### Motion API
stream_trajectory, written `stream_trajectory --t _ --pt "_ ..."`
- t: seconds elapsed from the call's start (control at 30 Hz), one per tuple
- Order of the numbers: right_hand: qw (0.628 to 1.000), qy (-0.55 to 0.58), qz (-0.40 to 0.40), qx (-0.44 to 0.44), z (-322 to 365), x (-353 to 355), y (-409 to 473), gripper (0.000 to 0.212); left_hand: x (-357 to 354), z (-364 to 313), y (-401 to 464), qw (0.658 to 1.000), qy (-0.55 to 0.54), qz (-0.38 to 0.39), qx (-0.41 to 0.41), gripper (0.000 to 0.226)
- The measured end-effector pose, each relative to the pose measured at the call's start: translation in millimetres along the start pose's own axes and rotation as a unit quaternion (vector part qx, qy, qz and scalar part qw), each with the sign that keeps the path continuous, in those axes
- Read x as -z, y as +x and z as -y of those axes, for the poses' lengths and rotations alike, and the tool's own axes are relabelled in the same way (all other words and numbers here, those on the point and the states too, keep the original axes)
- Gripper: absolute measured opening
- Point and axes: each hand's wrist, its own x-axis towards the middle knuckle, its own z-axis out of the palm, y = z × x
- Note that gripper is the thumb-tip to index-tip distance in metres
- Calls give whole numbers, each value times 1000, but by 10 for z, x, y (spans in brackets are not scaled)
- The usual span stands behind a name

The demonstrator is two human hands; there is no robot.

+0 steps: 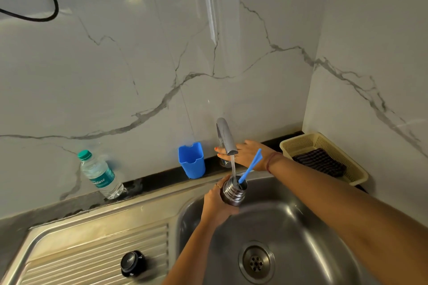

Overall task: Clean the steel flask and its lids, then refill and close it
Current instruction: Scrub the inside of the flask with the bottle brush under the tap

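Head view: steel flask (234, 192) gripped round its body by the left hand (218, 203), held over the sink (301, 227) directly beneath the tap (225, 136) so the running stream drops straight into the open mouth. Blue brush handle (251, 166) left sticking out of the neck, probably for scrubbing inside. Right hand (247, 154) reaching behind the spout with fingers extended, apparently at the tap control; actual contact hidden. Black lid (133, 264) parked on the ribbed drainboard (92, 250), well apart, likely awaiting its wash. Blue holder (191, 159) standing beside the tap.
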Motion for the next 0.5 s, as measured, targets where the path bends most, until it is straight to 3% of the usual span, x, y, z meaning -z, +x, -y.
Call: stream_trajectory --t 0.3,0.5 --pt "980 -188 65 2 55 45 230 53 -29 -3 32 1000 -7 -5 10 101" --pt "956 -281 74 36 111 -87 211 81 -51 22 31 1000 -11 -2 15 101"
